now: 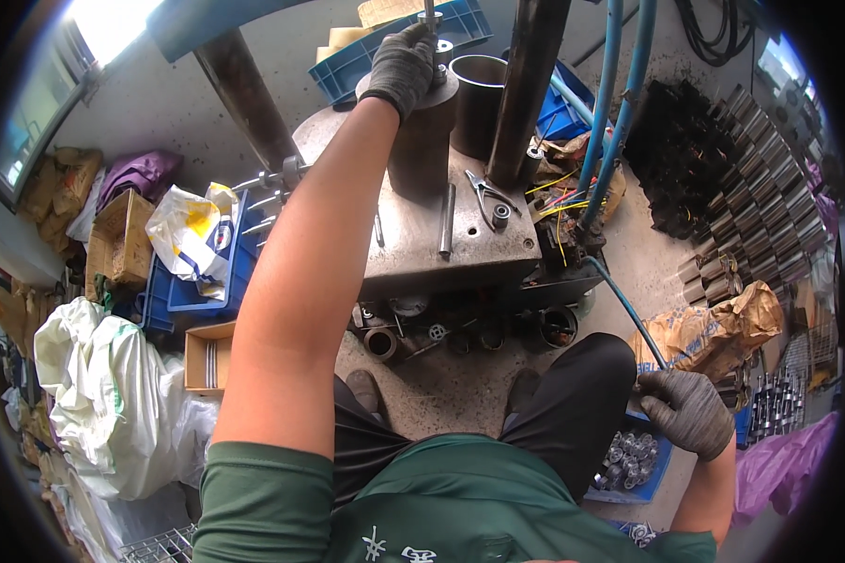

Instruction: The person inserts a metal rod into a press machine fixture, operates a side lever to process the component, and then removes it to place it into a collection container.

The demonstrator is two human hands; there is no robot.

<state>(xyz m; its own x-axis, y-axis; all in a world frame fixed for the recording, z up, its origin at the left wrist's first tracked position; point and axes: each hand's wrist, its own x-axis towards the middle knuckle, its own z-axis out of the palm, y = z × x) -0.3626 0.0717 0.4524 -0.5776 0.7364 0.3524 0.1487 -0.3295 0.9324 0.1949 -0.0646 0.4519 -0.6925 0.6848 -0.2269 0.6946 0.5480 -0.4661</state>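
Ahead of my knees stands the steel press table (413, 253), its plate carrying a dark cylinder fixture (421, 141), a loose steel rod (447, 221) and a pair of pliers (486, 195). Beside my right thigh sits a blue bin (650, 462) of small shiny metal parts. My gloved left hand (404, 64) reaches up over the fixture, fingers curled around a small metal piece (438, 49) on top. My gloved right hand (687, 411) hangs above the bin, fingers curled; I cannot tell whether it holds anything.
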